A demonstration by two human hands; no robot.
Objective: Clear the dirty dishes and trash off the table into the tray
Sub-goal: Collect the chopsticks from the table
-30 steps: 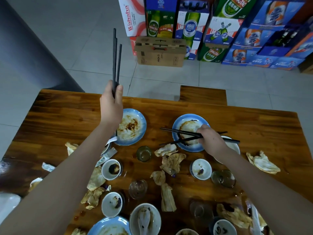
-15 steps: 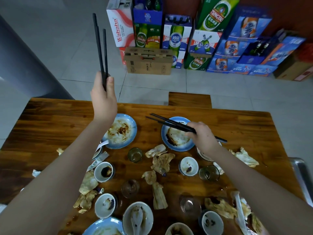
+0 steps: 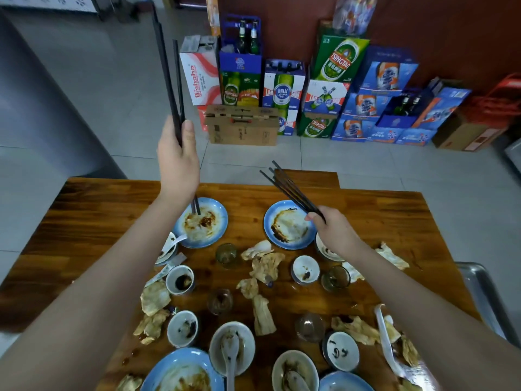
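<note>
Grips black chopsticks (image 3: 170,80) upright in the left hand (image 3: 177,160), raised above the far edge of the table (image 3: 380,215). Clutches a second bundle of chopsticks (image 3: 291,191) in the right hand (image 3: 335,232) over a blue plate (image 3: 284,235). Shows the metal tray (image 3: 485,300) by the right edge.

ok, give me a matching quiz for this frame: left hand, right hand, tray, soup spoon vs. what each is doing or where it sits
Column A
1. left hand
2. right hand
3. metal tray
4. white soup spoon

Column B
a. lies in a white bowl near the table's near edge
b. grips black chopsticks pointing straight up
c. sits beside the wooden table, at its right edge
d. grips a chopstick bundle slanted away and to the left

Pairs: 1-b, 2-d, 3-c, 4-a
</note>
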